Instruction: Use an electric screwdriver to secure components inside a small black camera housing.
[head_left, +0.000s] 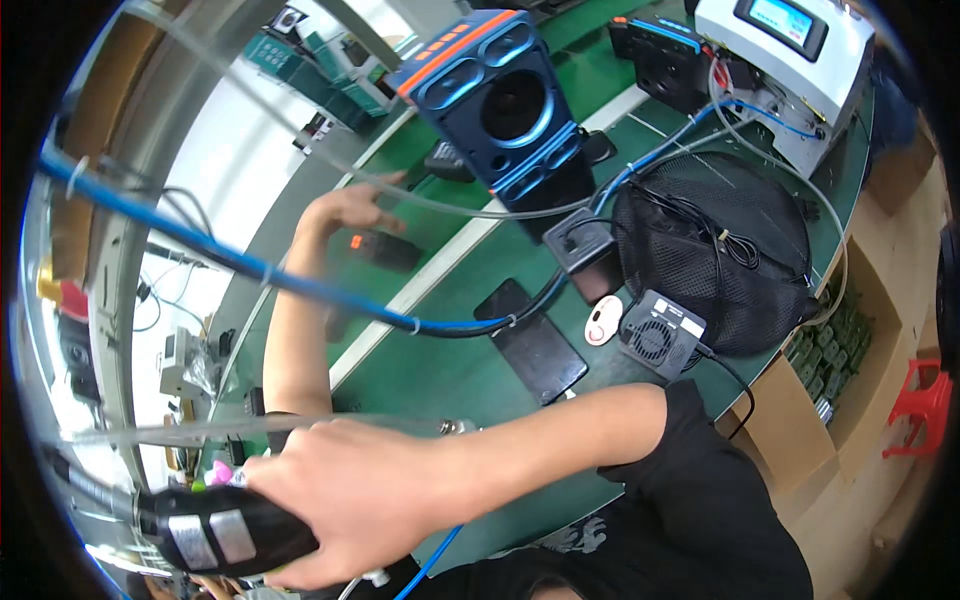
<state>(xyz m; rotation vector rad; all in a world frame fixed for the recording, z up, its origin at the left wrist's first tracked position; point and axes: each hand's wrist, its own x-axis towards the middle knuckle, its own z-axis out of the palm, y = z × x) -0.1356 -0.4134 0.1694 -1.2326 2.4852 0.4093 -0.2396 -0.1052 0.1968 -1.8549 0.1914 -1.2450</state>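
My right hand (345, 495) reaches across the lower left, its fingers wrapped round a black electric screwdriver (235, 540) with two silver labels and a cable at its end. The tool's tip is hidden. Farther off, my left hand (350, 208) is stretched over the green bench with its fingers apart and nothing in them. Beside it is a small dark box (385, 250) with a lit orange display, slightly blurred. A blue speaker (500, 100) with an orange strip stands to the right of the left hand.
A black phone (530, 340), a pink-and-white round item (602, 320), a small fan unit (662, 335) and a black mesh bag (715, 250) lie on the bench. A white machine (790, 60) stands far right. Blue hoses (200, 225) cross above the bench. An open carton (840, 390) sits beyond its edge.
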